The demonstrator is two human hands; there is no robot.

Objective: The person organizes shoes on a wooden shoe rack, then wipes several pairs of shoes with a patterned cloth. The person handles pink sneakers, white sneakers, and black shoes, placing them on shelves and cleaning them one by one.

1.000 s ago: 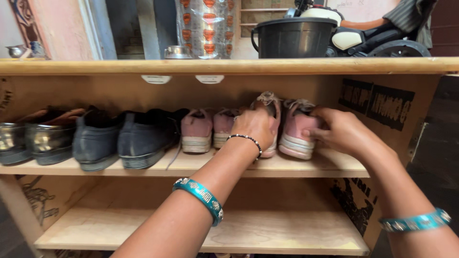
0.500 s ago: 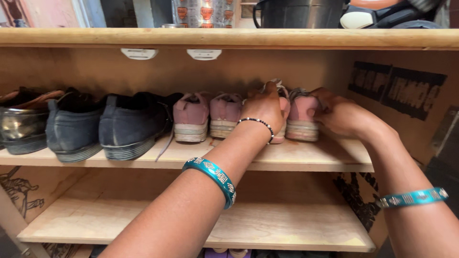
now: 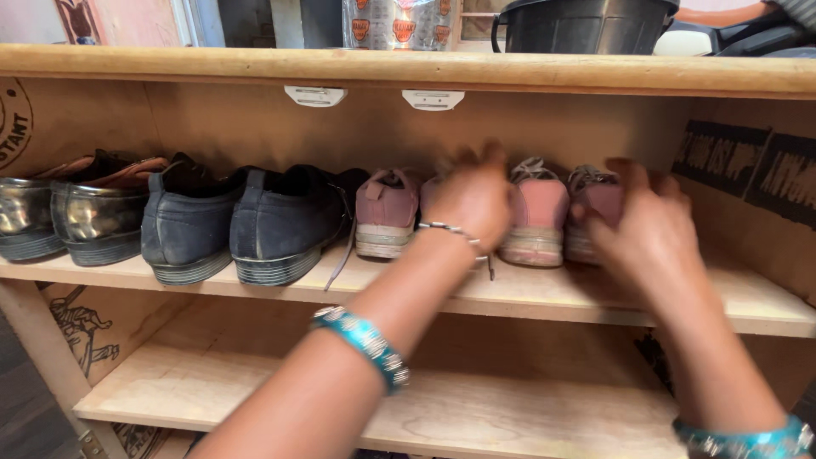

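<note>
Several pink sneakers stand in a row on the middle board [image 3: 544,293] of a wooden shoe rack. My left hand [image 3: 472,204], blurred, is in front of the second pink sneaker and hides most of it. To its left stands the first pink sneaker [image 3: 387,212], untouched. My right hand [image 3: 650,229], also blurred, has its fingers spread just in front of the rightmost pink sneaker [image 3: 595,200]. Between my hands a third pink sneaker [image 3: 540,221] rests flat on the board. Both wrists wear teal bangles.
Two dark blue shoes [image 3: 242,225] and two shiny black shoes [image 3: 68,217] fill the left of the same board. The lower board [image 3: 527,408] shows bare wood. A black bucket [image 3: 586,25] stands on the rack's top. The rack's right wall [image 3: 748,195] is close to my right hand.
The view has shifted right and closer. Both hands have drawn back a little from the pink sneakers, which now sit further in on the board; the right hand's fingers have come apart.
</note>
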